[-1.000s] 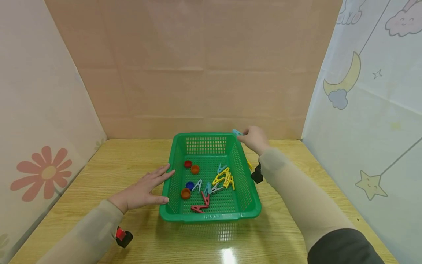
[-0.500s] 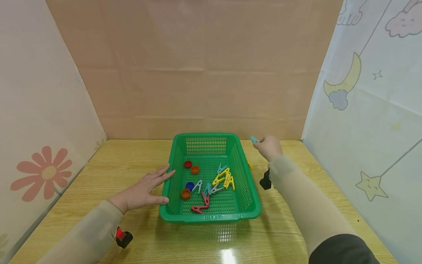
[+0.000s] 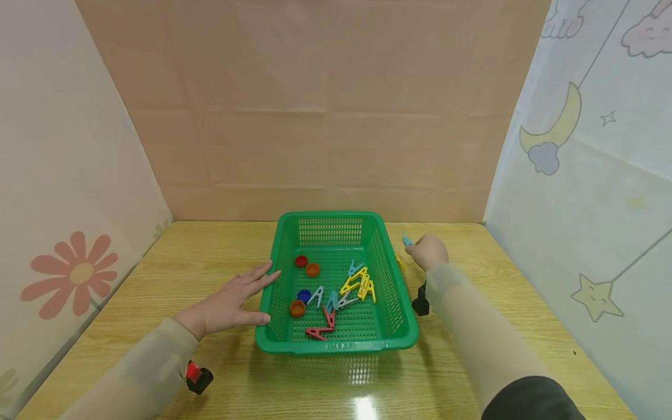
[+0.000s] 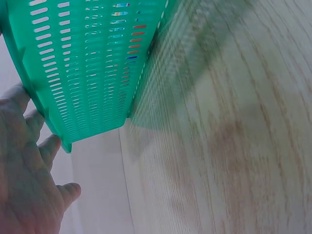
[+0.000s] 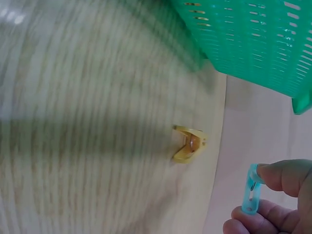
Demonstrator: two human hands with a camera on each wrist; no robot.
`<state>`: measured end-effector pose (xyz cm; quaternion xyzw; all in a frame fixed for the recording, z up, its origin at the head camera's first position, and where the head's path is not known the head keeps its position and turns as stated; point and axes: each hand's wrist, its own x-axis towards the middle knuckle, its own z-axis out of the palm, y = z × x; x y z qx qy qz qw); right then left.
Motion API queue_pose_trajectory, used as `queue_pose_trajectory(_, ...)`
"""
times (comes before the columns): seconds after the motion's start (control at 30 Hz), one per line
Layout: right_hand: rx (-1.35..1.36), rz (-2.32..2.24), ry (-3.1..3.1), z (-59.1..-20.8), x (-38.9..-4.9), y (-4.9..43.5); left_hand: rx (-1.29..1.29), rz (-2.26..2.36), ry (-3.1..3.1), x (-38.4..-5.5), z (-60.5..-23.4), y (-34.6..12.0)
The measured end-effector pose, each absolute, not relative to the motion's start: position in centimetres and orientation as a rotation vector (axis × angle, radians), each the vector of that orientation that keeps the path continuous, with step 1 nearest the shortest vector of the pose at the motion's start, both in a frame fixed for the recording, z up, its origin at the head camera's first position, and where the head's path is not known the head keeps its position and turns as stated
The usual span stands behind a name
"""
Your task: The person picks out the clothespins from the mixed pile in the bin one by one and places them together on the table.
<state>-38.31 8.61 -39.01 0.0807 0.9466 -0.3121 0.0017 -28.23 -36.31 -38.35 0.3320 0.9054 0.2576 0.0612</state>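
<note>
A light blue clothespin [image 5: 250, 190] is pinched between the thumb and fingers of my right hand [image 3: 429, 252], above the table just right of the green basket [image 3: 337, 346]. Below that hand, a yellow clothespin [image 5: 190, 144] lies on the table beside the basket. My left hand [image 3: 233, 303] rests with spread, straight fingers against the basket's left rim. Inside the basket are several yellow clothespins [image 3: 363, 284], two red clothespins [image 3: 329, 318], and several blue and grey ones. Orange caps [image 3: 297, 308], a red cap [image 3: 301, 261] and a blue cap [image 3: 304, 296] lie toward its left side.
The wooden table [image 3: 210, 245] runs back to a brown paper-like backdrop [image 3: 325, 146]. Pale printed panels stand at the left [image 3: 68, 175] and right [image 3: 593, 192] sides, flanking the table.
My right hand has carried the light blue clothespin from over the basket's back right corner to the right, then lower and nearer. The left hand has stayed on the rim.
</note>
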Motion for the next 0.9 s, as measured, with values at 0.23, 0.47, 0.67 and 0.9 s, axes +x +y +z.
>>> queue_pose_trajectory(0.23, 0.256, -0.950, 2.948, -39.8, -38.3, 8.7, 1.001, 0.791, 2.731, -28.2, -38.3, -36.3)
queue_pose_trajectory(0.47, 0.280, -0.950, 2.942, -40.7, -38.3, 8.7, 1.002, 0.778, 2.737, -28.2, -38.4, -36.3)
queue_pose_trajectory(0.67, 0.304, -0.986, 2.909, -41.1, -38.2, 8.6, 0.998, 0.783, 2.737, -28.2, -38.5, -36.4)
queue_pose_trajectory(0.9, 0.303, -0.993, 2.890, -41.9, -38.3, 8.7, 1.015, 0.780, 2.739, -28.3, -38.5, -36.4)
